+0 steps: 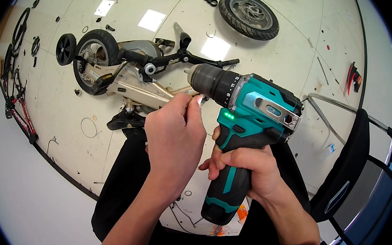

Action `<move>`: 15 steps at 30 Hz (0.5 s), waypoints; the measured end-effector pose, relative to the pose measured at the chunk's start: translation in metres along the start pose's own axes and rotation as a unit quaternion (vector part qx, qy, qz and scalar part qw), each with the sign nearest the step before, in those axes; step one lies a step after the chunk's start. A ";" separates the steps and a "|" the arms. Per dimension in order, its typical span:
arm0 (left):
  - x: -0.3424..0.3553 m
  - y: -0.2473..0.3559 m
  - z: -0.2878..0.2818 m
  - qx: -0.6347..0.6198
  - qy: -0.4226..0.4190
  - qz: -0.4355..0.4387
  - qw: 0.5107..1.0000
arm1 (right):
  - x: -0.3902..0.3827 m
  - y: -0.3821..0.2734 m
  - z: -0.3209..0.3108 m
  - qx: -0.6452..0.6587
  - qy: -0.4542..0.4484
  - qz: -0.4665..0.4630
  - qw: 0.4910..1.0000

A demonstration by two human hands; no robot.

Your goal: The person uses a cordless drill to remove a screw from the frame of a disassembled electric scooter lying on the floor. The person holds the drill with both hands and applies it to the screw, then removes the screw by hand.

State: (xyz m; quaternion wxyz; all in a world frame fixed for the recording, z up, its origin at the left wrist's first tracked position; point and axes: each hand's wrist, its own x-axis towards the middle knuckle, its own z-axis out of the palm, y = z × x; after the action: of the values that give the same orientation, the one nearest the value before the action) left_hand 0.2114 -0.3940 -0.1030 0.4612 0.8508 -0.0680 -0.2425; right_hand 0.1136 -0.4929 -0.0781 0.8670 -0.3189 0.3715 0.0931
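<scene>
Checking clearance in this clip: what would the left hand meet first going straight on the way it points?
Probably the grey chuck of the teal cordless drill, just beyond the left hand, though contact and depth are unclear.

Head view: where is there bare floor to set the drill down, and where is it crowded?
A broad, nearly bare patch of floor lies between the loose wheel, the drill and the metal-framed chair. A smaller one lies between the red bike frame and the gold frame. It is crowded around the handlebar and between the person's legs, beside orange items.
</scene>
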 end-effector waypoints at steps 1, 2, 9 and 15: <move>0.000 0.000 0.000 0.008 -0.001 0.000 1.000 | 0.000 0.000 0.000 0.002 -0.003 0.001 1.000; 0.000 0.000 0.001 0.005 -0.001 0.002 1.000 | -0.001 0.000 0.000 0.002 -0.004 0.003 1.000; -0.001 0.000 0.002 0.006 -0.005 -0.016 1.000 | -0.002 -0.001 -0.001 -0.007 -0.008 0.009 1.000; 0.000 0.001 0.001 0.014 -0.001 -0.011 1.000 | -0.001 -0.001 -0.001 -0.009 0.000 0.002 1.000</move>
State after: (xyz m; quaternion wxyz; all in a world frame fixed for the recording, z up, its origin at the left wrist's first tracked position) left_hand 0.2112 -0.3951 -0.1028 0.4460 0.8580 -0.0623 -0.2471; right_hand 0.1123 -0.4944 -0.0777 0.8640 -0.3259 0.3710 0.0983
